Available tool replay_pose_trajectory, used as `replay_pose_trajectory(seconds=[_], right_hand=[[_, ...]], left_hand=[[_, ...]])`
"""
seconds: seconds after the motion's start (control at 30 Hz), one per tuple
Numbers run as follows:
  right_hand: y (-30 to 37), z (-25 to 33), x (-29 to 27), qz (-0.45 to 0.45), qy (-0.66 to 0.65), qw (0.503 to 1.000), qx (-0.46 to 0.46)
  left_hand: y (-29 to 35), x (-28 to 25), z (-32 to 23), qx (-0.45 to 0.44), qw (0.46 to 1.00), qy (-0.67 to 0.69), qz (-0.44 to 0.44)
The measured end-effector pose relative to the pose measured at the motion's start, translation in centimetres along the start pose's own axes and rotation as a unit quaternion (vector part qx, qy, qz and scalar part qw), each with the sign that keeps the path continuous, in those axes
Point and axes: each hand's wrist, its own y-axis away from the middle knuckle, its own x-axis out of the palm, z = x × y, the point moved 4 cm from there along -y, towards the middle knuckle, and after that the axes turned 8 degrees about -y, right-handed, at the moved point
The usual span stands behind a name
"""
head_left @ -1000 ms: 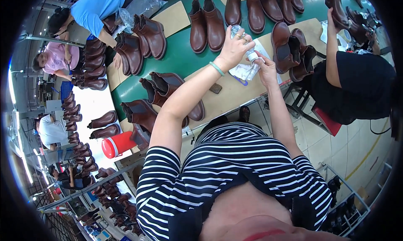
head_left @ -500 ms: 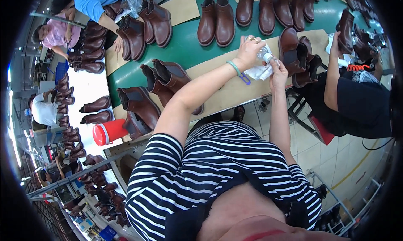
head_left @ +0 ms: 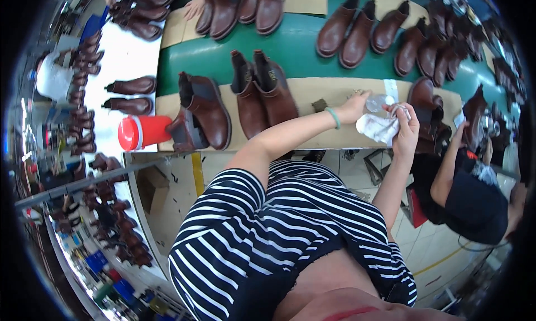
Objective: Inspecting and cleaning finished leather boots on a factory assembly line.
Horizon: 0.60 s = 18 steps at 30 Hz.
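Observation:
My left hand [head_left: 353, 107] is closed around a small clear bottle [head_left: 374, 103], its white neck end pointing to the right. Held in my right hand [head_left: 408, 124] is a crumpled white cloth [head_left: 375, 129], which hangs down close beside the bottle. The bottle's neck is near the cloth and my right fingers; whether they touch I cannot tell. Both hands are above the cardboard-covered front edge of the table. A pair of brown ankle boots [head_left: 276, 100] stands left of my left hand. More brown boots [head_left: 425, 100] are just right of my right hand.
Cardboard [head_left: 312, 89] covers the near strip of the green table [head_left: 296, 53]. Further brown boots [head_left: 201, 111] stand on it, beside a red jug [head_left: 144, 132]. A small dark scrap [head_left: 319, 105] lies on the cardboard. At the right, a co-worker in black [head_left: 474, 201] holds a boot [head_left: 474, 111].
The view has swung, so the table and boots appear shifted. The bottle has tipped to lie more sideways beside the cloth. Both hands keep hold of the same things.

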Motion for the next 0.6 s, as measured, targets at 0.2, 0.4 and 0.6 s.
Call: replay_pose_trajectory(seconds=[0.2,0.4,0.6], right_hand=[[-3.1,-5.9,6.6,0.047,0.042,0.984,0.169],[-8.6,-13.0,20.9,0.193,0.200,0.945,0.171],[-12.1,-16.9,28.3,0.289,0.347,0.892,0.032]], left_hand=[[3.4,-23.9,-1.0,0.031,0.967,-0.039,-0.250],[4.3,-32.8,7.6,-0.184,0.916,-0.291,-0.207],[2.4,-31.1,12.0,-0.199,0.939,-0.219,-0.178]])
